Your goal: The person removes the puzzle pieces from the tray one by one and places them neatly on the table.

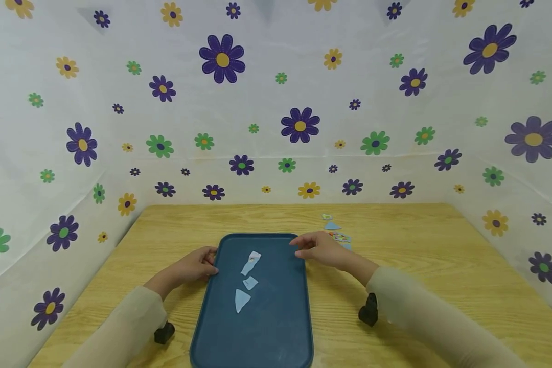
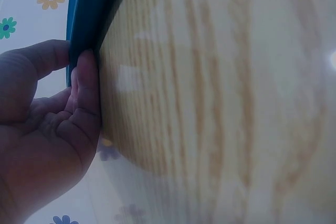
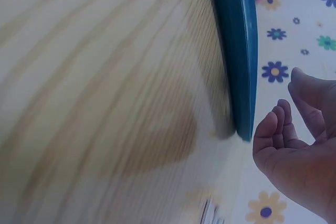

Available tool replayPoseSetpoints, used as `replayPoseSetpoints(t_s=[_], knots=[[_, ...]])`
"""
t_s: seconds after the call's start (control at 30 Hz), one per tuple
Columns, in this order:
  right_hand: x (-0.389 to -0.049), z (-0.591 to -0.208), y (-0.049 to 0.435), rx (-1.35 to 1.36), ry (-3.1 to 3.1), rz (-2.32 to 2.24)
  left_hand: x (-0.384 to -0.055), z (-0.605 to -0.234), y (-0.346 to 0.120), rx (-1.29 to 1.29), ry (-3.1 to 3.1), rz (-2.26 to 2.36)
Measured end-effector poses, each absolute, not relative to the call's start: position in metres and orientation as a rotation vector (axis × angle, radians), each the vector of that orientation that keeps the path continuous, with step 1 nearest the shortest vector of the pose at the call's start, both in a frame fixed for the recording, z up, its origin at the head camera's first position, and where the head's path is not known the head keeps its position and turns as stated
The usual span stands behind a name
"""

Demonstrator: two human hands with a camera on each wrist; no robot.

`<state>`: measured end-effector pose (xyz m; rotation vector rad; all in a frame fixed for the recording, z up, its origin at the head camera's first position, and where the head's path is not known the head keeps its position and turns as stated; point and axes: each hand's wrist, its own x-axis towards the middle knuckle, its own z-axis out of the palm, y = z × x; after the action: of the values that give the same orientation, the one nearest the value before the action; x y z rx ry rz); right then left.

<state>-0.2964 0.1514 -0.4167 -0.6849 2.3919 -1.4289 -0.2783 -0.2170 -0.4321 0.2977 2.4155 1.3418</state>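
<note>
Tray (image 1: 276, 327): one, dark blue, rectangular with rounded corners; it lies on the wood-grained table (image 1: 165, 225) between the two hands.
Pieces on the tray: three shapes, all left of its middle; a long upper piece (image 1: 251, 262) in white and pale blue, which may be more than one bit joined; a small middle piece (image 1: 250, 282), just below it; a fan-shaped lower piece (image 1: 242, 300), pale blue.
Pieces on the table: a small group beyond the tray's far right corner; a little pale one with a coloured edge (image 1: 327, 216), a blue triangle (image 1: 332, 225) and some multicoloured bits (image 1: 340, 236); the right hand partly covers them, so the full count cannot be told.
Left hand (image 1: 193, 267): fingers bent at the tray's left rim, thumb and fingers gripping its edge.
Right hand (image 1: 322, 249): half open near the far right corner, fingers loosely curved, thumb apart from them; it has hold of nothing, and the right wrist view shows a gap between fingertips and tray.
Wrists: two black devices, one at the left sleeve (image 1: 119, 322), one at the right sleeve (image 1: 423, 306).
Backdrop: white cloth (image 1: 257, 92); purple, yellow and green flowers.
</note>
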Motion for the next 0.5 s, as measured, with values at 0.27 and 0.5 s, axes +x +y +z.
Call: replayPoseSetpoints(t_s=[0.27,0.5], knots=[[-0.307,-0.42,0.117,-0.761,2.387,-1.366,-0.28,-0.434,-0.217,0.299,2.4,1.355],[-0.314,-0.417,0.092,-0.814,2.332,-1.277,-0.28,-0.434,-0.217,0.301,2.403,1.36]])
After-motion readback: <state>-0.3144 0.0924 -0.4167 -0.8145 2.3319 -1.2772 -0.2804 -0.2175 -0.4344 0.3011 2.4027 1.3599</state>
